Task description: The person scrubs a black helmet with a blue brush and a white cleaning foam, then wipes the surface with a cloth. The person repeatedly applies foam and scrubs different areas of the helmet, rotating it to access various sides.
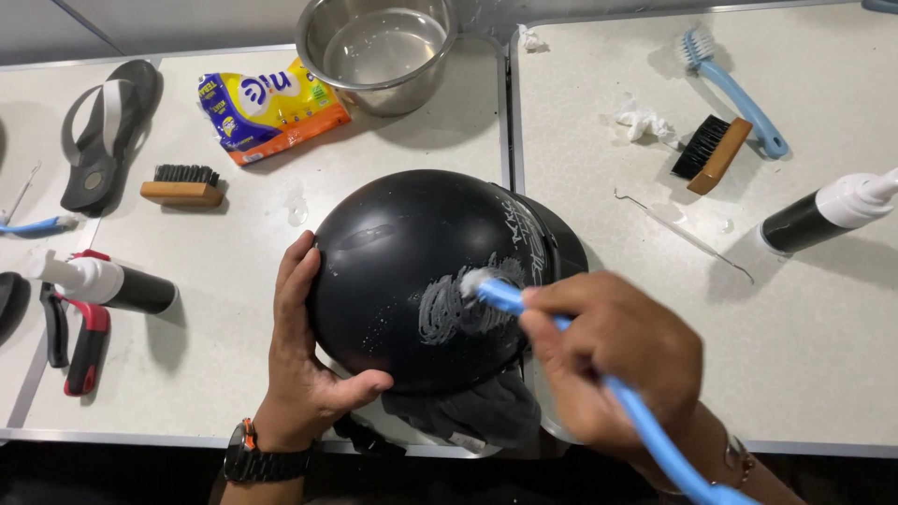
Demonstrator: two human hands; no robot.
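Left hand (304, 360) steadies black helmet (412, 271); right hand (613, 360) presses blue brush (510, 299) against it.

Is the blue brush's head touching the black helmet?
Touching. The head view shows the blue brush in the right hand, bristles pressed into a white foam smear on the black helmet. The left hand lies flat against the helmet's side.
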